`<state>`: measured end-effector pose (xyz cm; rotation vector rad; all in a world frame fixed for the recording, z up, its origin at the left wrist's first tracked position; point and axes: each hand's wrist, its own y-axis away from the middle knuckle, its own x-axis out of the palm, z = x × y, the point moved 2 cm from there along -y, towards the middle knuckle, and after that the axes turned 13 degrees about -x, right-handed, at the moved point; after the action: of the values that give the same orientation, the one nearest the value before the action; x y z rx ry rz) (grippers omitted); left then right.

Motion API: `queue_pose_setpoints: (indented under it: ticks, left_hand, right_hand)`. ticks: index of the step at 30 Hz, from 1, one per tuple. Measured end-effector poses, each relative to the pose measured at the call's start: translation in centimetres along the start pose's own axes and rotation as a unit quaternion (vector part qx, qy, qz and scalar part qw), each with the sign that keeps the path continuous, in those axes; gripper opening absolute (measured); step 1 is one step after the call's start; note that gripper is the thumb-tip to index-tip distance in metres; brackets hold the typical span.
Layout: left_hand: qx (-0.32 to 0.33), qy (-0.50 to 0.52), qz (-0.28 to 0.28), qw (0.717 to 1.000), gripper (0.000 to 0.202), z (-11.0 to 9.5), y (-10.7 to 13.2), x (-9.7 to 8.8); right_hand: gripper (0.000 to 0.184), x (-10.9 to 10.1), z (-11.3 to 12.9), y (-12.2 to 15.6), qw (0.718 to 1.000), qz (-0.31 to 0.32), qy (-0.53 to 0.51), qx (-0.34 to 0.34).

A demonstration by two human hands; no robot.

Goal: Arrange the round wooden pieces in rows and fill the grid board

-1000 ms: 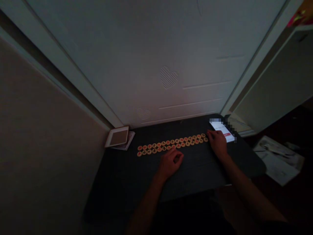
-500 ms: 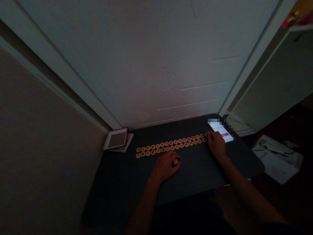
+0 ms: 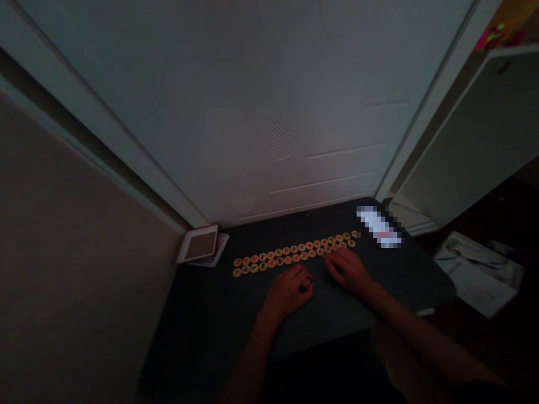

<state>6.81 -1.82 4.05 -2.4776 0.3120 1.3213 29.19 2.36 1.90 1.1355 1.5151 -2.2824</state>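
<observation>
Two rows of round wooden Chinese chess pieces (image 3: 279, 261), marked with red or black characters, run across the dark table (image 3: 236, 320). My left hand (image 3: 287, 290) rests just in front of the rows, its fingers curled around a wooden Chinese chess piece (image 3: 305, 283) that shows between thumb and fingers. To its right is my right hand (image 3: 347, 270), palm down, fingers a little bent and apart from the thumb. Its fingertips are close to the front row and cover part of it; nothing shows in them.
A phone (image 3: 379, 227), pixelated, lies at the table's back right. At the back left, a picture-frame-like box (image 3: 202, 245) rests on another flat item. A white panel with embossed hearts (image 3: 283, 140) rises behind the table. White boxes (image 3: 480, 275) are on the floor at right.
My right hand has left the right end of the back row, where a piece now shows, and moved left and nearer to my left hand. My left hand stays about where it was, holding the piece.
</observation>
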Motion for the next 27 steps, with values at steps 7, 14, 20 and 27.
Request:
queue_pose_setpoints:
  ticks: [7,14,20,27]
  left_hand:
    - [0.005,-0.024,-0.007,1.0,0.014,0.1,-0.2,0.5]
    - [0.01,-0.028,-0.017,0.999,0.015,0.5,-0.4,1.0]
    - [0.019,-0.007,-0.016,1.0,0.014,0.6,-0.3,1.3]
    - [0.004,0.029,-0.052,0.998,0.019,0.4,-0.3,1.5]
  right_hand:
    - [0.017,0.5,1.5,-0.6,0.998,0.044,-0.012,-0.04]
    - [0.019,0.8,2.0,-0.8,0.998,0.057,-0.015,-0.029]
    - [0.018,1.1,2.6,-0.8,0.996,0.074,-0.018,-0.038]
    - [0.018,1.2,2.5,-0.8,0.997,0.069,-0.033,-0.031]
